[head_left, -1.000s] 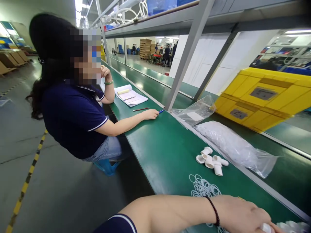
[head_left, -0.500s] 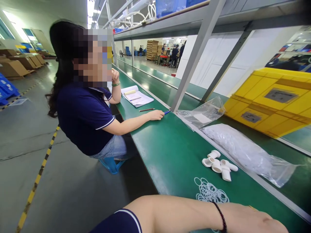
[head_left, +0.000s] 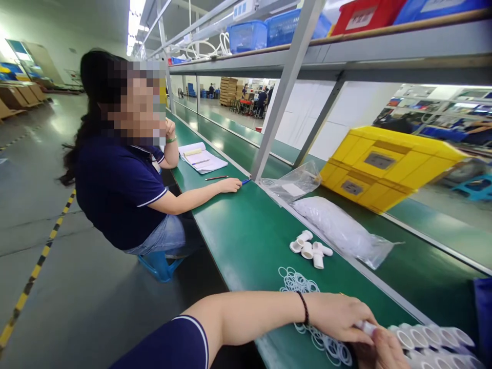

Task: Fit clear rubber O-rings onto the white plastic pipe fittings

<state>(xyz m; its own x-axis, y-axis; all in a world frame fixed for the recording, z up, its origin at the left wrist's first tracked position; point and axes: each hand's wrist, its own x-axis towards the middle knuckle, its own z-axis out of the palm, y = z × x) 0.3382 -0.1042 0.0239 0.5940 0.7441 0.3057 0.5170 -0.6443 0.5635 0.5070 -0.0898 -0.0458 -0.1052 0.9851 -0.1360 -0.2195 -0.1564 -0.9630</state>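
Observation:
My left hand [head_left: 340, 313], with a dark braided bracelet at the wrist, is closed on a small white plastic fitting [head_left: 366, 327] at the lower right. My right hand [head_left: 386, 351] meets it from below, its fingers pinching the same piece; much of this hand is cut off by the frame's bottom edge. A heap of thin white rings [head_left: 300, 283] lies under and around my left wrist. Right of my hands stand rows of white tube-shaped fittings [head_left: 430, 338], open ends showing. Several loose white pipe fittings [head_left: 307, 249] sit farther up the green bench.
A clear bag of white parts [head_left: 342, 225] and a flat plastic bag [head_left: 292, 187] lie along the bench divider. Stacked yellow crates [head_left: 378, 164] stand beyond. A co-worker [head_left: 119, 179] sits at left, a hand holding a blue pen near a notebook [head_left: 203, 160]. A metal post [head_left: 279, 102] supports the shelf.
The view has turned right and up, bringing in my right hand and the rows of fittings. My left hand now meets my right at a white fitting. The co-worker keeps the same pose.

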